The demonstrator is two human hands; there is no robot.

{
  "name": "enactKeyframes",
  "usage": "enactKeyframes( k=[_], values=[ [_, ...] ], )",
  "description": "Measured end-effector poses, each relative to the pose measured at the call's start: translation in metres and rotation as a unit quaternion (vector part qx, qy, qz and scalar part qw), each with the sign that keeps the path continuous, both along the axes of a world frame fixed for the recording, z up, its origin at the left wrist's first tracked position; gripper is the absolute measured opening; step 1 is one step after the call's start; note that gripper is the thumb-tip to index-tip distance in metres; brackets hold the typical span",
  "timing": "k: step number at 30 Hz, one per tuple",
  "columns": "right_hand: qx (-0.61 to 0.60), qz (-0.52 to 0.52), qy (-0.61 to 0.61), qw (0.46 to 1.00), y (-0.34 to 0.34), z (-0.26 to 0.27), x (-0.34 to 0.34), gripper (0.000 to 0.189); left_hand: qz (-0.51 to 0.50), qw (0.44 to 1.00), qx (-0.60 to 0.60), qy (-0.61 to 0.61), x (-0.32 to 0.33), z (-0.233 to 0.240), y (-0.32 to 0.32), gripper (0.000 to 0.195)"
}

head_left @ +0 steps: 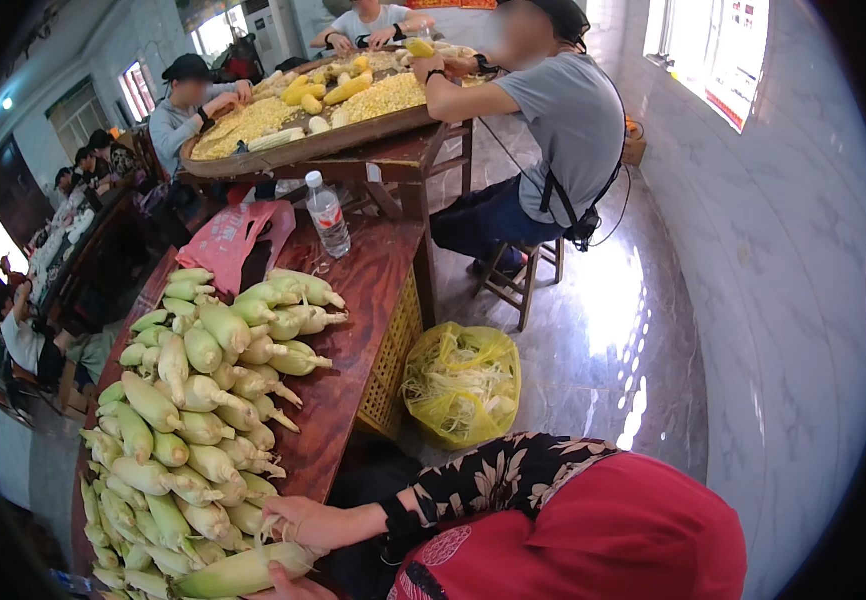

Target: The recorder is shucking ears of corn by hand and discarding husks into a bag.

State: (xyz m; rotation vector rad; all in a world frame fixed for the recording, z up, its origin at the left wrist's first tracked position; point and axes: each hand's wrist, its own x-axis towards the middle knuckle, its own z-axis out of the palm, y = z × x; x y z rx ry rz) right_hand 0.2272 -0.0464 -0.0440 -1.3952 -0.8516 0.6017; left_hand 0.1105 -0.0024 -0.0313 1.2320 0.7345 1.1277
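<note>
A green-husked ear of corn lies across the near edge of the heap. My left hand, cut off by the bottom edge of the view, holds it from below. Above it, my right hand is closed at the ear's stem end, with thin pale husk strips between thumb and fingers. Beside both hands rises a large heap of ears in pale green husks, stacked on a reddish-brown wooden table.
A water bottle and pink plastic bag lie beyond the heap. On the floor stands a yellow bag of husk scraps, next to a yellow plastic crate. Several people sit around a large tray of kernels; a wooden stool supports one.
</note>
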Motion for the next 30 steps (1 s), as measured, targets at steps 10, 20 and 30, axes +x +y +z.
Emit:
enactKeyframes(
  k=[10,20,30],
  values=[
    [0.164,-0.017,0.436,0.885,-0.034,-0.004,0.086,0.009,-0.125,0.970,-0.113,-0.174,-0.005,-0.015,0.032,0.069],
    [-0.010,0.197,0.428,0.882,-0.019,0.043,0.035,0.022,-0.104,0.966,-0.177,-0.158,-0.001,0.021,0.012,0.069],
    [-0.096,0.189,-0.029,0.977,0.013,0.040,-0.026,0.030,-0.064,0.967,-0.166,-0.183,-0.039,0.012,0.027,0.068]
  ],
)
